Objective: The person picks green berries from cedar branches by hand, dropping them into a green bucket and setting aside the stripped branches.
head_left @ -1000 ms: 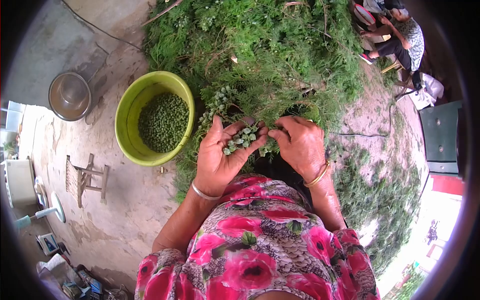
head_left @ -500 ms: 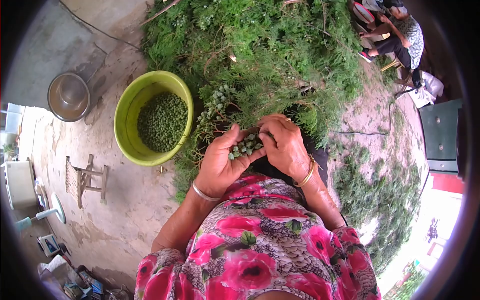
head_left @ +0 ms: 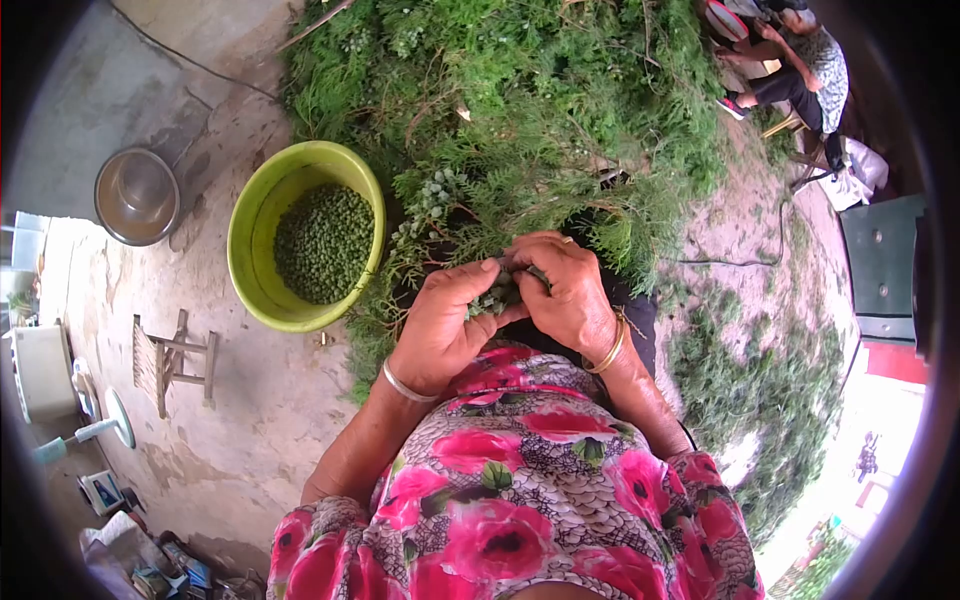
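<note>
My left hand (head_left: 445, 325) is cupped around a small heap of green cypress cones (head_left: 490, 300), in front of my waist. Against its fingertips, my right hand (head_left: 562, 290) has its fingers curled and its thumb pressed in at the cones. The fingers of both hands cover much of the heap. Just beyond them, a leafy branch (head_left: 437, 195) bears clusters of pale green cones. To the left stands a yellow-green tub (head_left: 250, 285), with many loose green cones (head_left: 322, 245) in its bottom.
A large pile of cut evergreen branches (head_left: 520, 90) spreads ahead. On the left are a metal basin (head_left: 108, 205) and a low wooden stool (head_left: 190, 360). Another person (head_left: 800, 75) sits at the upper right. Scattered greenery (head_left: 760, 390) covers the ground at right.
My fingers have closed further over the cones, so fewer of them show. The left thumb has moved toward the right hand. The tub and branches have stayed put.
</note>
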The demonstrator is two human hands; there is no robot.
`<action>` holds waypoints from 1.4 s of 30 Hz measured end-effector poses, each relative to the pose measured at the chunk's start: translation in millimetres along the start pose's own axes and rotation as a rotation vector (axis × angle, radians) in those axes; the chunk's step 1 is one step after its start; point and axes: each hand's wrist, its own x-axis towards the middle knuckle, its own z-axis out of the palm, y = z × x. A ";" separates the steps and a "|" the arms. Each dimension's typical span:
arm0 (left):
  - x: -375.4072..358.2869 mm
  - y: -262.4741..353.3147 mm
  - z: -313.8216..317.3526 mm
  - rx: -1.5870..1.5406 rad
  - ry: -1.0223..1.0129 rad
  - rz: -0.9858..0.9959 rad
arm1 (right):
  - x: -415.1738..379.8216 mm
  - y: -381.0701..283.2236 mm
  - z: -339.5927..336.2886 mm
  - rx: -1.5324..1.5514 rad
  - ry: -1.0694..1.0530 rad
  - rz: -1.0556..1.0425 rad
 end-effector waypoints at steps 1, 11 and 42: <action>1.2 3.7 4.0 0.000 0.001 0.000 | 0.6 -3.1 -1.6 0.065 -0.007 0.066; 7.2 -2.6 -5.8 -0.105 -0.032 -0.208 | 1.0 -2.4 -18.6 0.554 0.016 0.357; 3.3 -9.5 -11.6 -0.299 -0.053 -0.196 | 8.1 -10.2 2.7 0.300 -0.027 0.267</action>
